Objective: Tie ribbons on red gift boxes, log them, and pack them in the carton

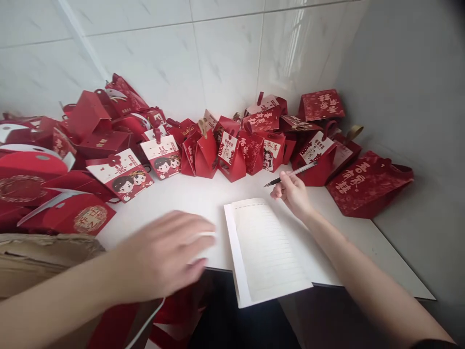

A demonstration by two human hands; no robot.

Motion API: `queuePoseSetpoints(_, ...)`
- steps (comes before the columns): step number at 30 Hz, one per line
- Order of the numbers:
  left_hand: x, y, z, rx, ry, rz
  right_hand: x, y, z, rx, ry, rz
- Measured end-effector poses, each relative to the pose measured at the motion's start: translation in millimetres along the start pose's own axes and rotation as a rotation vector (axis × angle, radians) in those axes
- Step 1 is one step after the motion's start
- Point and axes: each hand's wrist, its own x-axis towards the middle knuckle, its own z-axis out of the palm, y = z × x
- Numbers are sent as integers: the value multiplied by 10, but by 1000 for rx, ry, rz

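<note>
My right hand [292, 192] is closed on a black pen [290, 174], its tip pointing left above the white table [189, 198]. Just below and left of that hand lies an open lined notebook [269, 249], which juts over the table's front edge. My left hand [167, 254] hovers over the front edge to the left of the notebook. It is blurred by motion, with the fingers stretched out toward the notebook and nothing in them.
Several red gift boxes [232, 150] and bags with cartoon couples stand packed along the tiled wall, from far left to a big red bag [366, 184] at the right. A brown cardboard box [32, 261] sits at the lower left. Red bags lie under the table.
</note>
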Motion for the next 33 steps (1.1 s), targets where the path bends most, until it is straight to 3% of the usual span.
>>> queuePoseSetpoints(2, 526, 29, 415, -83, -95, 240, 43, 101, 7, 71, 79, 2)
queuePoseSetpoints(4, 937, 144, 873, -148, -82, 325, 101, 196, -13, 142, 195, 17)
queuePoseSetpoints(7, 1271, 334, 1425, -187, -76, 184, 183, 298, -76, 177, 301, 44)
queuePoseSetpoints(10, 1316, 412, 1712, -215, -51, 27, 220, 348, -120, 142, 297, 61)
queuePoseSetpoints(14, 1161, 366, 1835, -237, -56, -85, 191, 354, -101, -43, 184, 50)
queuePoseSetpoints(19, 1011, 376, 1838, -248, -57, -150, 92, 312, -80, -324, 160, 12)
queuePoseSetpoints(26, 977, 515, 1807, -170, -48, -179, -3, 272, -81, -395, 63, 85)
queuePoseSetpoints(33, 985, 487, 1782, -217, -88, -200, -48, 262, -41, -576, 29, -40)
